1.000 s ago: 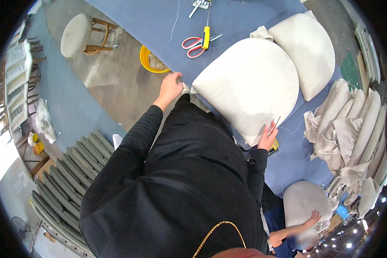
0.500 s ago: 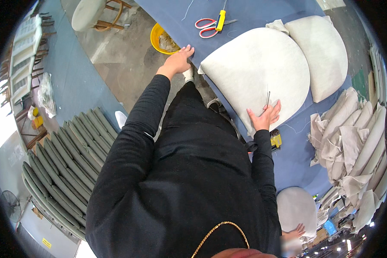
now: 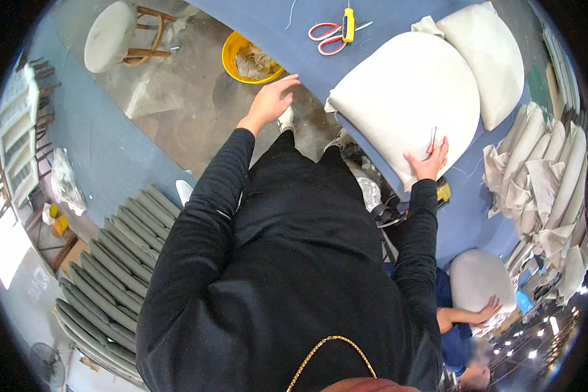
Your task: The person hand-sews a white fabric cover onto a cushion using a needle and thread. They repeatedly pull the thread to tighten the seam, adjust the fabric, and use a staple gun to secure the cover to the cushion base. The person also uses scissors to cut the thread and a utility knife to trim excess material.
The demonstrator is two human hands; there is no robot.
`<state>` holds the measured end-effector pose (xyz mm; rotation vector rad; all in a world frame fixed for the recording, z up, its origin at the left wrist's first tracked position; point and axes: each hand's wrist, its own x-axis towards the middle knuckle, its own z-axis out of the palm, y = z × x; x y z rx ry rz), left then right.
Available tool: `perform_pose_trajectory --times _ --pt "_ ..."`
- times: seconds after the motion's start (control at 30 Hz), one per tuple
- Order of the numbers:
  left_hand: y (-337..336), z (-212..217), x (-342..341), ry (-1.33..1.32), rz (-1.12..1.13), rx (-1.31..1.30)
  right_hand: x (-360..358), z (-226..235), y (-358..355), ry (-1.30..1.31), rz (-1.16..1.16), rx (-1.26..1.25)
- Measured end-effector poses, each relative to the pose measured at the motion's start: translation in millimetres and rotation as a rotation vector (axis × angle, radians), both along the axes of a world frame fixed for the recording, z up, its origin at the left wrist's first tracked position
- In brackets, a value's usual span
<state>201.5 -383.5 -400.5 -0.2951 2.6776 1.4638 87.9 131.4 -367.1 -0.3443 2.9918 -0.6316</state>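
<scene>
A cream fabric-covered seat cushion (image 3: pixel 405 85) lies on the blue table at its near edge, rounded side away from me. My right hand (image 3: pixel 429 162) rests on its near right corner, fingers partly spread. A thin metal tool (image 3: pixel 433 136) stands up from between those fingers; its exact kind is too small to make out. My left hand (image 3: pixel 271 103) hovers left of the cushion, apart from it, empty, with fingers stretched out. Beyond the cushion lie red-and-white-handled scissors (image 3: pixel 326 39) and a screwdriver-like tool with a yellow handle (image 3: pixel 348 26).
A second cream cushion (image 3: pixel 487 62) adjoins the first. Stacked fabric-covered pieces (image 3: pixel 549 170) stand at right. A yellow bucket (image 3: pixel 227 60) with scraps and a stool (image 3: pixel 108 36) are on the floor. Grey-green cushions (image 3: pixel 111 268) stand in rows at left. A co-worker's hand (image 3: pixel 487 310) touches another cushion.
My body has shifted, so the table and cushion sit farther right in view. My left hand has drawn away from the cushion's corner. The co-worker shows more fully.
</scene>
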Motion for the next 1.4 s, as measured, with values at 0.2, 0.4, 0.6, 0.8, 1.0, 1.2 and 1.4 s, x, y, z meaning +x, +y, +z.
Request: perform_pose_trajectory --times 0.2,0.4,0.6,0.8,1.0,1.2,1.4 --pt "-36.8 -56.8 102.3 -0.378 0.12 -0.065 26.4 8.3 -22.2 0.042 -0.152 -0.121" --pt "-87.5 -123.0 214.3 -0.758 -0.055 -0.216 85.7 -24.5 -1.2 0.04 -0.591 -0.529" --pt "-92.9 -122.2 238.2 -0.878 -0.086 -0.193 96.4 -16.6 14.0 -0.116 -0.706 -0.512" --pt "-63.4 -86.8 167.5 -0.684 -0.166 -0.215 121.8 -7.7 0.1 0.002 -0.439 -0.073" --pt "11.7 -6.7 42.5 -0.383 -0.203 -0.171 128.3 6.0 11.1 0.082 -0.604 -0.278" --pt "95.8 31.1 -37.3 0.16 0.063 -0.169 119.8 -0.5 55.2 0.095 -0.823 -0.33" --pt "131.3 32.2 -62.4 -0.114 0.164 0.063 105.8 -19.3 73.5 0.07 -0.732 -0.302"
